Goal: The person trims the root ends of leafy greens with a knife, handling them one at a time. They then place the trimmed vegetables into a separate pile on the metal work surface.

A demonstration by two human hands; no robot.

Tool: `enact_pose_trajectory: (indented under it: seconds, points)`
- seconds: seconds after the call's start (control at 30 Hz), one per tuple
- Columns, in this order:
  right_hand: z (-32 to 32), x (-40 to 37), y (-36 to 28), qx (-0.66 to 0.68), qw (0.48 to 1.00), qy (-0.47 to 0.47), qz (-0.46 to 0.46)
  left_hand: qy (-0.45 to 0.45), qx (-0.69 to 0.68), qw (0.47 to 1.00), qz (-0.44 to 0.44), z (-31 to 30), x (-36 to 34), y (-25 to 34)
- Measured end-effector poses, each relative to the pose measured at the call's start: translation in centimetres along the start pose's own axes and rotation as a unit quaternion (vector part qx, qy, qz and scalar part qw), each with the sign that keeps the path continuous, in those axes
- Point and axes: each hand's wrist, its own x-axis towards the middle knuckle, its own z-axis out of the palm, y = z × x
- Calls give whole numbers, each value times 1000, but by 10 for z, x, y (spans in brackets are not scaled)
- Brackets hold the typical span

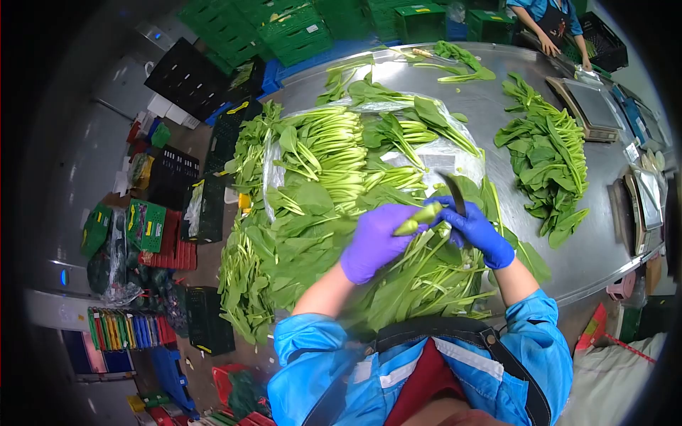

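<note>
My left hand (374, 241), in a purple glove, grips a bunch of leafy greens by its pale stem end (419, 219). My right hand (474, 228), in a blue glove, holds a dark-bladed knife (453, 193) with the blade pointing up, right beside that stem end. Both hands hover over a big heap of green stalks and leaves (320, 177) lying on clear plastic on the steel table (611, 241).
A second pile of greens (550, 163) lies to the right, loose leaves (455, 60) at the far end. Scales (590, 106) stand along the right edge. Another person's hands (550, 46) work at the far right. Green, black and red crates (284, 28) crowd the floor to the left.
</note>
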Motion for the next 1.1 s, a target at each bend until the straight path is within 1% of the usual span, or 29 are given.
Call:
enact_pose_trajectory:
  seconds: [0.03, 0.07, 0.1, 0.17, 0.2, 0.23, 0.3, 0.33, 0.37, 0.4, 0.43, 0.47, 0.5, 0.57, 0.6, 0.63, 0.7, 0.73, 0.77, 0.83, 0.9, 0.97, 1.0, 1.03, 1.1]
  points:
    - [6, -3, -7, -246, 958, 122, -82, -30, -13, 993, -110, -8, -2, 7]
    - [-5, -2, 9, -297, 935, 135, -139, -82, -74, 979, -173, -16, 2, 11]
    - [-3, -2, 17, -296, 936, 133, -138, -82, -75, 978, -175, -12, -1, 8]
    - [0, -6, 28, -437, 867, 148, -189, -76, -168, 965, -187, 5, -8, -2]
    - [7, -7, 26, -461, 854, 157, -181, -101, -130, 969, -185, 5, -8, 3]
    - [6, -8, 30, -460, 855, 160, -179, -105, -130, 969, -184, 9, -9, 4]
    - [3, -5, 42, -476, 849, 157, -168, -81, -152, 972, -159, 17, -14, 2]
    - [-1, -5, 44, -475, 851, 156, -158, -99, -177, 955, -217, 16, -16, 2]
    - [-14, -7, 58, -475, 852, 155, -157, -99, -177, 954, -218, 14, -19, 0]
    - [-32, -8, 77, -487, 848, 152, -145, -77, -224, 946, -223, 11, -22, -2]
    - [-34, -5, 76, -498, 843, 149, -136, -53, -268, 936, -224, 8, -23, -5]
    - [-37, -10, 73, -389, 907, 164, -9, -39, -252, 942, -218, 7, -24, -5]
    - [-27, -14, 50, -390, 906, 163, -10, -37, -253, 942, -218, 9, -21, -9]
    - [6, -20, 15, -216, 959, 168, -81, -56, -211, 947, -234, 21, -19, -14]
    - [10, -17, 13, -185, 970, 140, -74, -48, -210, 948, -234, 29, -17, -14]
    - [13, -13, 14, -184, 969, 144, -75, -52, -210, 949, -231, 32, -16, -14]
    - [14, -4, 22, -250, 958, 122, -69, -63, -167, 956, -231, 35, -13, -14]
    - [9, -3, 26, -200, 969, 142, 1, -55, -184, 952, -239, 28, -10, -14]
    - [4, -1, 30, -202, 969, 142, -1, -54, -184, 952, -237, 23, -7, -20]
    - [1, 1, 39, -302, 944, 103, -84, -142, -208, 931, -262, 17, -4, -27]
    - [-3, 8, 44, -322, 938, 93, -93, -153, -194, 932, -263, 19, 1, -32]
    - [-10, 16, 46, -288, 954, 72, -46, -156, -263, 903, -303, 21, 8, -43]
    - [-14, 18, 44, -266, 963, 49, 3, -195, -296, 884, -304, 21, 14, -50]
    - [-17, 20, 46, -263, 964, 48, 6, -197, -297, 883, -307, 21, 15, -52]
    - [-22, 22, 47, -190, 981, 3, 49, -209, -318, 882, -278, 23, 19, -53]
